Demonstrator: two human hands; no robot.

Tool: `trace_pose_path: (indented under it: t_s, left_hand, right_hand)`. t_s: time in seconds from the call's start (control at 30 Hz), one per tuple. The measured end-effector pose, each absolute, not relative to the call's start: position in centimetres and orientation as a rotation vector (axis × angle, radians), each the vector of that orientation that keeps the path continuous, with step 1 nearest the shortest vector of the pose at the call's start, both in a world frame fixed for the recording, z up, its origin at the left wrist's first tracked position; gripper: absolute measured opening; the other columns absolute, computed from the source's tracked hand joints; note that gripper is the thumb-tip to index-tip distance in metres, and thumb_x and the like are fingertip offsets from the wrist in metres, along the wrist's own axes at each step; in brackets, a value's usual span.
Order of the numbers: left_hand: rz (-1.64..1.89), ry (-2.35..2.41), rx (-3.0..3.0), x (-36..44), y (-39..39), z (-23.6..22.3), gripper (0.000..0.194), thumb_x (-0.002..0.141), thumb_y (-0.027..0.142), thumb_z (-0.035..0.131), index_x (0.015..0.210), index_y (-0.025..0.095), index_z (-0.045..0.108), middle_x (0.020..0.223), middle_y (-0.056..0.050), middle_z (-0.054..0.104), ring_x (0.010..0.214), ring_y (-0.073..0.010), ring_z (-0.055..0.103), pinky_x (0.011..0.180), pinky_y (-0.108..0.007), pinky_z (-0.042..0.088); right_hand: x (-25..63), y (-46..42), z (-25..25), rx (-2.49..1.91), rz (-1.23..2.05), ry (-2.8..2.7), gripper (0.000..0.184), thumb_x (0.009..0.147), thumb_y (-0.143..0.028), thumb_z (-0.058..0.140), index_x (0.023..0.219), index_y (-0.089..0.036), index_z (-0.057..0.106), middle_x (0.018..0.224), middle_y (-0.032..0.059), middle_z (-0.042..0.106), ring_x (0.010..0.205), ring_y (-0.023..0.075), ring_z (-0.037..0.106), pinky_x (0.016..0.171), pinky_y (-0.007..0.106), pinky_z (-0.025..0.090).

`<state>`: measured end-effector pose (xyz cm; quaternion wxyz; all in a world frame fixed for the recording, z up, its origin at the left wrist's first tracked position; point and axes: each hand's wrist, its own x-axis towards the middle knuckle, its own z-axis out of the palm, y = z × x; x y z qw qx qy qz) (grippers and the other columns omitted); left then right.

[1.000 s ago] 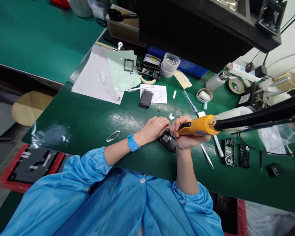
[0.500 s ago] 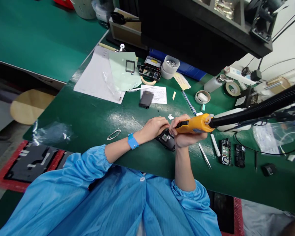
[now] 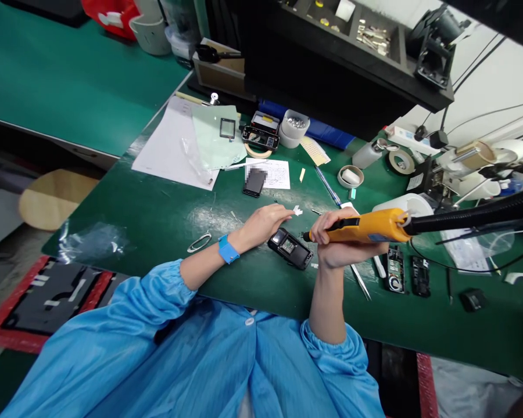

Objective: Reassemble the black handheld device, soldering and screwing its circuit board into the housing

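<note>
A black handheld device lies face down on the green bench with its back recess and a label showing. My left hand is at its upper left edge, fingers stretched out and nothing visible in them; whether it touches the device I cannot tell. My right hand is wrapped round a yellow electric screwdriver, whose dark tip points left, just past the device's right end. White scraps lie beyond the fingertips. Tweezers rest below the right wrist's right side.
An opened device half and a black housing lie to the right. The screwdriver's black cable crosses the right side. Papers, a phone-like black part, a screw cup and a tape roll are farther back.
My right hand and the screwdriver have drawn away to the right, off the device. More of the device's back now shows, and my left fingers have shifted off its upper edge.
</note>
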<state>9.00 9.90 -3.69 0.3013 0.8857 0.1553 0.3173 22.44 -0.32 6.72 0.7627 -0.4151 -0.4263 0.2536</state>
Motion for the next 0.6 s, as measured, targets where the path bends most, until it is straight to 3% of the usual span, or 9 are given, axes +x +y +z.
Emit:
trace_pose_path:
  t_s: [0.1,0.37,0.6]
  left_hand:
    - [0.874,0.376,2.35,8.8,10.0,-2.9,0.025,0.114,0.017,0.054,0.124,0.016,0.077,0.102,-0.011,0.079,0.101,-0.0227,0.076,0.087,-0.035,0.062]
    - [0.828,0.331,2.363,8.5,10.1,-1.9,0.022,0.115,0.024,0.056,0.11,0.018,0.077,0.099,-0.008,0.082,0.09,-0.0195,0.078,0.083,-0.029,0.06]
    - [0.702,0.28,2.434,8.4,9.4,-1.6,0.023,0.115,0.034,0.061,0.102,0.02,0.075,0.091,-0.005,0.08,0.082,-0.0199,0.075,0.078,-0.029,0.054]
  right_hand:
    - [22.6,-0.4,6.9,-0.895,0.578,-0.934,0.075,0.087,-0.094,0.046,0.062,-0.027,0.065,0.038,-0.0053,0.037,0.026,0.012,0.028,0.027,0.027,0.022]
    - [22.8,-0.8,6.7,-0.882,0.561,-0.88,0.073,0.089,-0.088,0.044,0.063,-0.024,0.066,0.039,-0.0061,0.038,0.026,0.0103,0.029,0.028,0.024,0.023]
    - [22.8,-1.2,6.8,-0.859,0.568,-0.916,0.078,0.09,-0.094,0.046,0.066,-0.023,0.068,0.04,-0.0064,0.039,0.027,0.0105,0.032,0.029,0.023,0.026]
